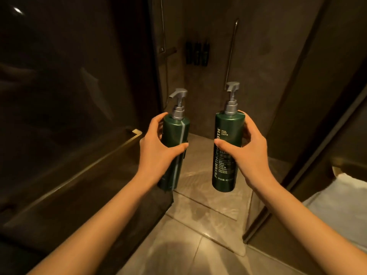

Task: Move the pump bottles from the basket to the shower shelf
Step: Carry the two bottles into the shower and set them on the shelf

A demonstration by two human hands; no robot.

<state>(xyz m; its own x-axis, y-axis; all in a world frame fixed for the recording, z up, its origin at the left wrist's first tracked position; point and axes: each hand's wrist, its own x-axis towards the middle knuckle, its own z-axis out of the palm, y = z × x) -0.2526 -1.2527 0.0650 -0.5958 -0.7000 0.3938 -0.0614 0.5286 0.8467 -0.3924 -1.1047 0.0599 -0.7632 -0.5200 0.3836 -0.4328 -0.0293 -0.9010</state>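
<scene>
Facing the dim shower stall [208, 165], we are carrying two green pump bottles, left [174, 147] and right [226, 149], fingers [156, 124] wrapped around each; shelving is remaining.

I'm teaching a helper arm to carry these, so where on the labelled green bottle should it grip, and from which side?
Probably mid-body, from the side. The labelled bottle is a tall, upright, straight-sided cylinder, and the right hand holds it that way, thumb across the label and fingers round the far side. The slim pump on top looks like a poor handle. The left hand grips the other bottle likewise.
</scene>
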